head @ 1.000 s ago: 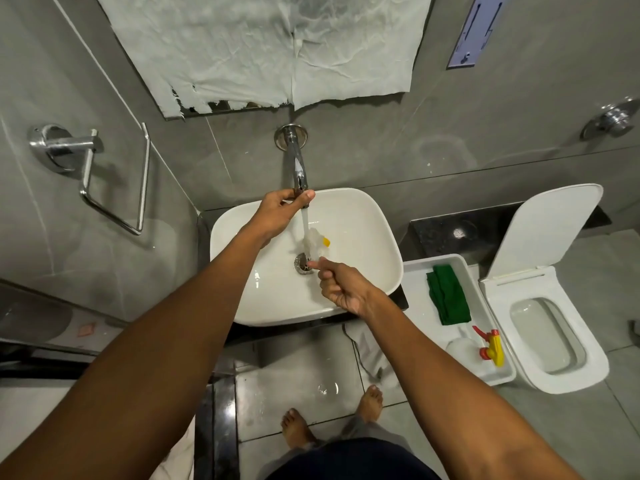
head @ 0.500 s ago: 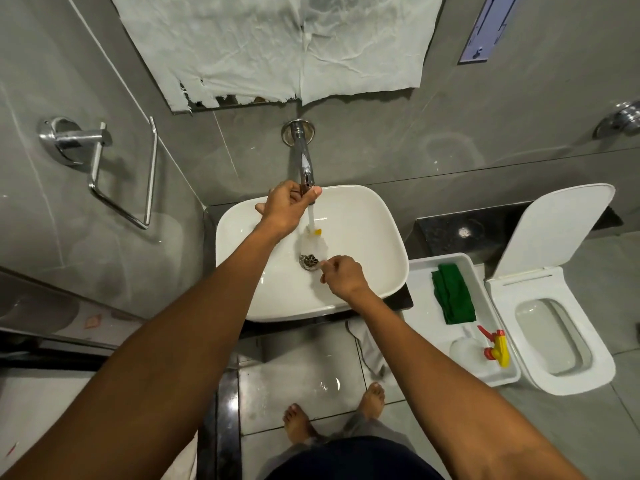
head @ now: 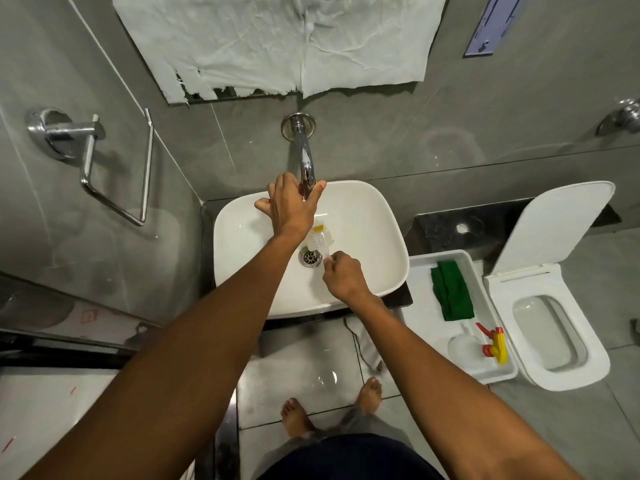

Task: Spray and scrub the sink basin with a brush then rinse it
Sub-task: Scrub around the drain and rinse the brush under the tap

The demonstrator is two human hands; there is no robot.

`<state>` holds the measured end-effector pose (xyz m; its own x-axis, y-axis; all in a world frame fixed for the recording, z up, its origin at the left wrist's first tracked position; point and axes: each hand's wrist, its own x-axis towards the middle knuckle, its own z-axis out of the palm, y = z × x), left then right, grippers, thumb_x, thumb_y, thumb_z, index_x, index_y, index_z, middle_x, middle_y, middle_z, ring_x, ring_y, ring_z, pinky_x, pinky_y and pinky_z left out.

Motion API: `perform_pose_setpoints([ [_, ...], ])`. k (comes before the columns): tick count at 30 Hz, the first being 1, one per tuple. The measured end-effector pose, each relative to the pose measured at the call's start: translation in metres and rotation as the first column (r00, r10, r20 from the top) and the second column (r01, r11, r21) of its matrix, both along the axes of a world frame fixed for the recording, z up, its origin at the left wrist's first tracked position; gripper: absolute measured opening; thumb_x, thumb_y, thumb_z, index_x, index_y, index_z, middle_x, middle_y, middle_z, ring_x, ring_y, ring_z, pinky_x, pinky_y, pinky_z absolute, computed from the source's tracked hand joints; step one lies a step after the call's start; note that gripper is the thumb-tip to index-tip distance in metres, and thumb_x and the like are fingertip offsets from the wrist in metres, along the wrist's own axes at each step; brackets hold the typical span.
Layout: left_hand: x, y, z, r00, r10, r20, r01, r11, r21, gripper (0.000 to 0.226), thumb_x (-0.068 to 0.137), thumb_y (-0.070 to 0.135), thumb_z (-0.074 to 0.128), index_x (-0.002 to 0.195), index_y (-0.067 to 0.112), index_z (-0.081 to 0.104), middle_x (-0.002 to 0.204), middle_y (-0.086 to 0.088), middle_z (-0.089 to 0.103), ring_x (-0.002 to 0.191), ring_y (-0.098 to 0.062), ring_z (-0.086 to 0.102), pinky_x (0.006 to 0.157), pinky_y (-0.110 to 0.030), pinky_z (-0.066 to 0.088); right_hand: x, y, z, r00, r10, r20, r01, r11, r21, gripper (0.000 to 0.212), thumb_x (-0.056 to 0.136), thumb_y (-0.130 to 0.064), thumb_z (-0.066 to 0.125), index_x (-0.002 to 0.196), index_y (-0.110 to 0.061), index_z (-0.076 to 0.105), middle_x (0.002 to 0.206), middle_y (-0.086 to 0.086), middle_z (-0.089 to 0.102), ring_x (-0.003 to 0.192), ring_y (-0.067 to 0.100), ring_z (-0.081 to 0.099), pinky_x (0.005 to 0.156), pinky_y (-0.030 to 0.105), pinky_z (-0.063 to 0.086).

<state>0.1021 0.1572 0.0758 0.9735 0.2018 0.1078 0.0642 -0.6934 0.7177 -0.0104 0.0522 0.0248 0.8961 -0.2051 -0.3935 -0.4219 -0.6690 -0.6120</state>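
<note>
White ceramic sink basin [head: 367,237] lies under both hands, its rim curving out past the fingers on every side. Off to the right of the right hand, well apart from its fingers, stands a toilet [head: 554,327] with its lid raised. Between that toilet and the right hand sits a white tray [head: 420,306], and in it lie a folded green cloth [head: 450,292] and a spray bottle [head: 464,346] with a red and yellow trigger head, none of them touched.

Above the left hand, a chrome faucet [head: 303,150] comes out of the grey wall and bends down to the basin. The left hand [head: 292,206] sits at the spout's tip: thumb on the right side of it, the other fingers spread loosely on the left, wrapped around the spout rather than clenched.

The right hand [head: 343,275] is curled closed, fingertips pinching the clear handle of the brush [head: 322,242]. The brush runs up and away from those fingers, its pale head with a yellow end resting inside the basin, just beyond the drain [head: 309,257], which lies just left of the right hand's fingertips.
</note>
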Motion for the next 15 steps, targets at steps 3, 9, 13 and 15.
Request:
perform_pose_setpoints([
  [3, -0.001, -0.001, -0.003, 1.0, 0.007, 0.023, -0.007, 1.0, -0.013, 0.047, 0.097, 0.064, 0.066, 0.091, 0.021, 0.048, 0.1, 0.003, 0.054, 0.115, -0.027, 0.052, 0.088, -0.042, 0.021, 0.001, 0.001, -0.001, 0.999, 0.037, -0.02, -0.039, 0.996, -0.079, 0.037, 0.11, -0.028, 0.041, 0.122, 0.002, 0.06, 0.121, 0.026, 0.068, 0.11, 0.045, 0.065, 0.081, 0.037, 0.046],
  [9, -0.006, -0.005, -0.008, 0.998, 0.045, 0.045, -0.043, 0.998, -0.048, 0.048, 0.097, 0.064, 0.066, 0.091, 0.021, 0.048, 0.097, 0.003, 0.052, 0.113, -0.027, 0.051, 0.09, -0.042, 0.022, 0.0, 0.0, -0.001, 0.994, 0.068, -0.08, -0.077, 0.991, -0.106, 0.037, 0.11, -0.027, 0.04, 0.123, -0.001, 0.062, 0.127, 0.024, 0.066, 0.118, 0.042, 0.062, 0.087, 0.037, 0.047],
  [13, -0.009, -0.004, -0.007, 0.997, 0.061, 0.041, -0.057, 0.995, -0.086, 0.049, 0.094, 0.068, 0.067, 0.089, 0.022, 0.049, 0.088, 0.006, 0.055, 0.112, -0.024, 0.051, 0.088, -0.04, 0.021, -0.006, -0.009, -0.001, 0.994, 0.058, -0.088, -0.065, 0.995, -0.081, 0.041, 0.112, -0.028, 0.037, 0.124, 0.001, 0.063, 0.128, 0.025, 0.066, 0.121, 0.042, 0.061, 0.095, 0.039, 0.048],
  [15, -0.014, -0.001, -0.01, 0.997, 0.073, 0.03, -0.069, 0.991, -0.118, 0.051, 0.091, 0.072, 0.068, 0.089, 0.023, 0.053, 0.083, 0.006, 0.062, 0.11, -0.022, 0.054, 0.091, -0.042, 0.024, -0.008, -0.014, -0.001, 0.996, 0.058, -0.073, -0.062, 0.997, -0.051, 0.042, 0.112, -0.027, 0.037, 0.123, 0.002, 0.064, 0.127, 0.025, 0.068, 0.121, 0.043, 0.061, 0.097, 0.041, 0.047],
])
